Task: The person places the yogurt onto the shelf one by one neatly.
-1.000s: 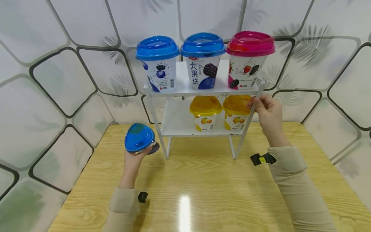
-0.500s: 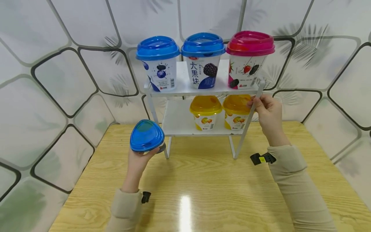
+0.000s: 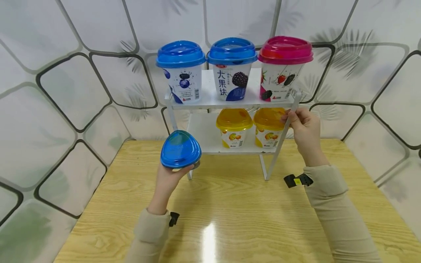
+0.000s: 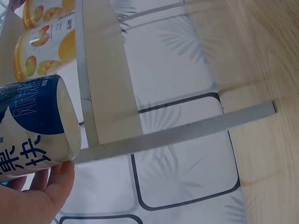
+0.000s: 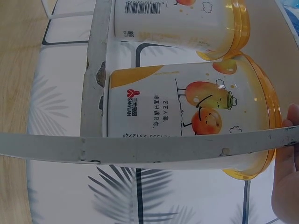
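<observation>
My left hand holds a yogurt cup with a blue lid, raised in front of the left end of a white two-tier rack. In the left wrist view, fingers curl under the tilted cup, whose dark blue print shows. My right hand grips the rack's right post, its fingertips reaching the nearer yellow lid. Two yellow-lidded cups stand on the lower shelf, right of its bare left part. The right wrist view shows the post crossing before one yellow-lidded cup.
On the upper shelf stand two blue-lidded cups and a pink-lidded cup. The rack rests on a wooden table against a patterned wall.
My left hand has carried the blue-lidded cup rightward and slightly up, toward the rack's left end. The right hand stays at the right post, and the shelved cups have not moved.
</observation>
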Demonstrator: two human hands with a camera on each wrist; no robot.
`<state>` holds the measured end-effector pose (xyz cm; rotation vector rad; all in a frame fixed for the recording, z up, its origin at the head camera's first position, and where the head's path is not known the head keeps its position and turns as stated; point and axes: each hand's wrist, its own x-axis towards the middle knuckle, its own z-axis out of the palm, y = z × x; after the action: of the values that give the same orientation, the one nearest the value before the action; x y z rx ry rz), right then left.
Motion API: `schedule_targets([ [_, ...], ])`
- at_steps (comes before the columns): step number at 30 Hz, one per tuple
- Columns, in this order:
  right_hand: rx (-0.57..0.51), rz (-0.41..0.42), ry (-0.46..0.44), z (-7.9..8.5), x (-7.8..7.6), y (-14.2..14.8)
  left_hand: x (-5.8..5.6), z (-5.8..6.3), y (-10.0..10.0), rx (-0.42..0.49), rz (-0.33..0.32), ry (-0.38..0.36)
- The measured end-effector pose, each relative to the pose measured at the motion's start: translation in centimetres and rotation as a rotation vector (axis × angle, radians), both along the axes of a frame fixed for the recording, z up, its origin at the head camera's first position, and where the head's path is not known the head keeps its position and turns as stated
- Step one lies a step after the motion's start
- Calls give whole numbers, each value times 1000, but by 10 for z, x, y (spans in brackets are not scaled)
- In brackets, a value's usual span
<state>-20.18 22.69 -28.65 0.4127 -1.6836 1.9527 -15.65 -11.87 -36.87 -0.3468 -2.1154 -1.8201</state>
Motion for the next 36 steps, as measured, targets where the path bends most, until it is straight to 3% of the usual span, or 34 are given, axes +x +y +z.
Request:
schedule_targets([
  [6, 13, -12, -8, 0, 0, 0, -6, 5, 11, -7, -30, -7],
  [17, 31, -24, 5, -1, 0, 0, -2, 29, 33, -54, -22, 5],
  [25, 29, -35, 7, 1, 1, 0, -3, 37, 39, -68, -8, 60],
  [28, 30, -36, 12, 1, 1, 0, -12, 29, 36, -91, -14, 55],
  [31, 24, -27, 16, 1, 2, 0, -20, 21, 33, -160, 20, 38],
  [36, 8, -5, 29, -1, 1, 0, -21, 24, 32, -416, 198, -23],
])
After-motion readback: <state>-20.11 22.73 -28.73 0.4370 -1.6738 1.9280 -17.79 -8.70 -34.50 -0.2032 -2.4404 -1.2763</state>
